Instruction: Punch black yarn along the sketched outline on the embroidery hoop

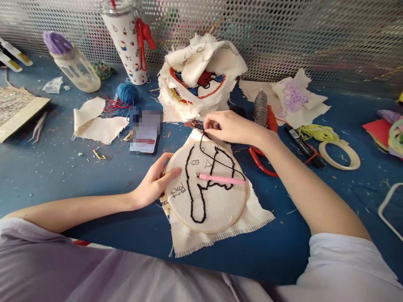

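Note:
My left hand grips the left edge of a round wooden embroidery hoop, thumb on top of the cloth. White fabric with a frayed edge is stretched in the hoop. It carries a black looped outline and small pencil drawings. Across its right half lies a pink punch needle, its tip toward the left. Black yarn runs from the needle's right end up to my right hand. The fingers of that hand are closed on the yarn above the hoop's top edge.
Behind the hoop sits a pile of frayed white cloth. A phone, blue yarn ball and patterned tumbler stand left. Red-handled scissors, grey yarn, a black marker and a smaller hoop lie right.

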`<control>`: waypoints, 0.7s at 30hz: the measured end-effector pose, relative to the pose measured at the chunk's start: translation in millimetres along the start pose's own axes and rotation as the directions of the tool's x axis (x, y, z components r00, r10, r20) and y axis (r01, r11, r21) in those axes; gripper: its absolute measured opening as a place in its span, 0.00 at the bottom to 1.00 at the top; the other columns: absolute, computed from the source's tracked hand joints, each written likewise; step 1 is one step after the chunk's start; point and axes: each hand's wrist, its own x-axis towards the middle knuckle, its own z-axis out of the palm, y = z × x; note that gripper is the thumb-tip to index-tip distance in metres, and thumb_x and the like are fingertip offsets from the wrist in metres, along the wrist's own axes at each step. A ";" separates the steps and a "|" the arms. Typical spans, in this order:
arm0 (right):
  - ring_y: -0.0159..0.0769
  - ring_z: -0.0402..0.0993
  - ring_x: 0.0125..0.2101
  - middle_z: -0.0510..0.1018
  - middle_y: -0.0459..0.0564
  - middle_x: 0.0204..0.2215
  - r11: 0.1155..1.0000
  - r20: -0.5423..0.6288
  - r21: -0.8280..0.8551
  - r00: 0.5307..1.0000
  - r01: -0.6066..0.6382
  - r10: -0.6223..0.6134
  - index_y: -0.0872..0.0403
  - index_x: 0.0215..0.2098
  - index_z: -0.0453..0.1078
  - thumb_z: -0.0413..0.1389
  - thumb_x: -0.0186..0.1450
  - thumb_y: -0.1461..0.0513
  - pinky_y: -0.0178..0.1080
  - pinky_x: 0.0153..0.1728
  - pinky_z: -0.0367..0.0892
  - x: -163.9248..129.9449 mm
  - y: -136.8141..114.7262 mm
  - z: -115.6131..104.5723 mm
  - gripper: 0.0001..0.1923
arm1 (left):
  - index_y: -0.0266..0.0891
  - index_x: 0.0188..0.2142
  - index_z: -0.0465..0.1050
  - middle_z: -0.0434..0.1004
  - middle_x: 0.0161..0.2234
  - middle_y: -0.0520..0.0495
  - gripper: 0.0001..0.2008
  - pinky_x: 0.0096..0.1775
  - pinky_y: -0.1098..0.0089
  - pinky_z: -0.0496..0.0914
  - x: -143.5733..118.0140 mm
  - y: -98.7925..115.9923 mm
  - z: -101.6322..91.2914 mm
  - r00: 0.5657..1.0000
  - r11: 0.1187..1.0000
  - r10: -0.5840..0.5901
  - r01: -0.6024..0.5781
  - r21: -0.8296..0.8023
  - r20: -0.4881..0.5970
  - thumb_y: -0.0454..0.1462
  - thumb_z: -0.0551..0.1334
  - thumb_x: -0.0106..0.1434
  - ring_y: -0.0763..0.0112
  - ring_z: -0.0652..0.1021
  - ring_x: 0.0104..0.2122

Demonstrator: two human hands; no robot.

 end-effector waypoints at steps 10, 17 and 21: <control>0.27 0.67 0.21 0.75 0.45 0.25 0.964 -0.309 0.258 0.939 -0.068 0.149 0.50 0.31 0.65 0.59 0.63 0.58 0.38 0.27 0.65 -24.8 -10.6 -60.0 0.07 | 0.40 0.46 0.67 0.75 0.31 0.52 0.15 0.29 0.76 0.71 0.8 -0.8 -0.5 0.996 0.999 0.048 -0.048 0.004 -0.071 0.44 0.63 0.63 0.74 0.75 0.29; 0.42 0.72 0.36 0.72 0.58 0.47 0.856 -0.447 -0.395 0.884 -0.334 0.138 0.53 0.38 0.70 0.55 0.63 0.64 0.51 0.41 0.68 -55.3 -14.0 -49.0 0.05 | 0.38 0.44 0.70 0.74 0.28 0.51 0.16 0.25 0.77 0.68 1.1 -2.4 2.8 0.958 0.991 0.131 -0.122 0.053 -0.253 0.47 0.62 0.63 0.75 0.73 0.25; 0.35 0.65 0.22 0.70 0.49 0.20 0.967 -0.520 -0.005 0.827 -0.255 0.216 0.48 0.21 0.64 0.50 0.68 0.50 0.43 0.27 0.64 -85.0 -29.6 -22.3 0.19 | 0.38 0.43 0.69 0.73 0.27 0.51 0.16 0.23 0.78 0.66 2.3 -4.3 4.3 0.941 0.983 0.175 -0.152 0.099 -0.289 0.48 0.62 0.64 0.77 0.71 0.23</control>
